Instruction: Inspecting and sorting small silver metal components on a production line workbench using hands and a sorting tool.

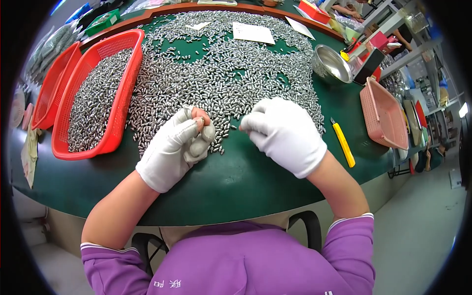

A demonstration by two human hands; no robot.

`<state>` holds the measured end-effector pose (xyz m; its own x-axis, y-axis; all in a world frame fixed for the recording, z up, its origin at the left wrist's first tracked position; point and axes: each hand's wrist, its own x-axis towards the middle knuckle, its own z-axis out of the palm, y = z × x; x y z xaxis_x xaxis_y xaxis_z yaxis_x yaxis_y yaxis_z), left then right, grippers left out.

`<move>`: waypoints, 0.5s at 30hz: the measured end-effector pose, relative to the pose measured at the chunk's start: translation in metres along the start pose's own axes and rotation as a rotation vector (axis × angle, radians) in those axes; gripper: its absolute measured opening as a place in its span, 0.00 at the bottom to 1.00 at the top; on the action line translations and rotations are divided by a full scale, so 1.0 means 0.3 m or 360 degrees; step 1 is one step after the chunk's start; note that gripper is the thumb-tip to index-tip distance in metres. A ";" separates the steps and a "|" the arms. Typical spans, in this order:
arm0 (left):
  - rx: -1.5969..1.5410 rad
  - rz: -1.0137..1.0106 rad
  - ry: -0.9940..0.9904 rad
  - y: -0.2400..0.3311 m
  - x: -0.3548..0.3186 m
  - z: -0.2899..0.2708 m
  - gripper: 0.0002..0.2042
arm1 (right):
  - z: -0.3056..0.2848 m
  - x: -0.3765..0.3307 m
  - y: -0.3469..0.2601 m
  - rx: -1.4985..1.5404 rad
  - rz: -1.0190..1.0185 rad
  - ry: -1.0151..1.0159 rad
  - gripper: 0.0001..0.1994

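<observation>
Bright, even light; fisheye-warped dark rim

Hidden and unclear items
Right hand (285, 133): fingertips curled under, grip contents unseen. Small metal pieces (221, 73): shape too small to tell.

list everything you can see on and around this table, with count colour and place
small metal parts: too many to count, silver, spread over the table's far half
table: one, green top
full basket: one, red, left, filled with the same parts
second basket: one, red, further left
pink basket: one, right edge
steel bowl: one, silver, right rear
utility knife: one, yellow, right of the hands
paper sheets: about three, white, far side
left hand: white glove, pinching silver parts
right hand: white glove, fingertips at the pile's edge
sleeves: purple, bottom
</observation>
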<state>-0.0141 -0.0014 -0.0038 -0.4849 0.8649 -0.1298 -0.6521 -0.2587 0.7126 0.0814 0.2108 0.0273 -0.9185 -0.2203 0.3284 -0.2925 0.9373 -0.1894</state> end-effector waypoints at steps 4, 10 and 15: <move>0.0008 -0.0054 -0.0032 0.003 -0.001 0.006 0.07 | 0.067 0.023 0.024 0.0017 0.0054 0.0040 0.05; 0.0063 -0.0144 -0.0015 -0.008 -0.005 0.019 0.09 | 0.109 0.026 0.028 0.0069 0.0045 0.0009 0.05; 0.0214 -0.0278 0.0023 -0.013 -0.021 0.047 0.13 | 0.074 0.004 0.021 0.0502 0.0062 0.0337 0.07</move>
<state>-0.0004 0.0003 0.0040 -0.3801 0.8851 -0.2686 -0.6439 -0.0448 0.7638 0.0726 0.2105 0.0059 -0.8650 -0.0943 0.4929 -0.3562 0.8073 -0.4705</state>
